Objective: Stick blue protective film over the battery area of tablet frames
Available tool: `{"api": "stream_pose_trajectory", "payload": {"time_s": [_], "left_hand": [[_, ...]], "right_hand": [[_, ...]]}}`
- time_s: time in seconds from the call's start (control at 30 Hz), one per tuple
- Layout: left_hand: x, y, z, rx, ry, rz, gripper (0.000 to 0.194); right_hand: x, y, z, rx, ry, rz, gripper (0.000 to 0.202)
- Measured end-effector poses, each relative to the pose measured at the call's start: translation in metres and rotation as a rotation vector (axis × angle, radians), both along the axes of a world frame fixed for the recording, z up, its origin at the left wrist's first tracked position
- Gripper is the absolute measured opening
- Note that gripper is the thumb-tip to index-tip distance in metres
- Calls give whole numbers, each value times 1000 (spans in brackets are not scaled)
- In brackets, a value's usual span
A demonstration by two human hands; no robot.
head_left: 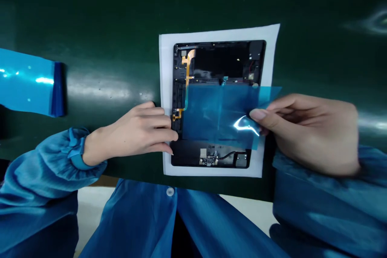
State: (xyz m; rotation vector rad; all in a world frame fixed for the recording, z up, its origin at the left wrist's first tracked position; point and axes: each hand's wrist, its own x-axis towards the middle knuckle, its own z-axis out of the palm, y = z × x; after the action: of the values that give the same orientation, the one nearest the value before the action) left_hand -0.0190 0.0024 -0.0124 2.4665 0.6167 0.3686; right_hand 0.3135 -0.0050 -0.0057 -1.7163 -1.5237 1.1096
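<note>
A tablet housing lies with its inside up, showing an orange flex cable on its left and a small circuit board near its lower edge. Over its middle spreads a see-through blue film sheet. My right hand pinches the right side of this sheet between thumb and fingers, and the corner there is raised. At the housing's lower left edge rests my left hand, its fingers bent and touching the rim. Whether the left fingertips grip the edge or only press on it is partly hidden.
Under the housing is a white sheet of paper on a dark green, shiny table. A stack of blue films lies at the far left. The table's front edge runs close to my blue smock.
</note>
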Motion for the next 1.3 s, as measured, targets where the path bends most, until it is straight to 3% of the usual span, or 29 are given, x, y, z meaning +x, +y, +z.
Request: {"api": "stream_pose_trajectory", "payload": {"time_s": [1.3], "left_hand": [[1, 1, 1, 26, -22, -15, 25]], "right_hand": [[-3, 0, 3, 10, 38, 23, 21]]}}
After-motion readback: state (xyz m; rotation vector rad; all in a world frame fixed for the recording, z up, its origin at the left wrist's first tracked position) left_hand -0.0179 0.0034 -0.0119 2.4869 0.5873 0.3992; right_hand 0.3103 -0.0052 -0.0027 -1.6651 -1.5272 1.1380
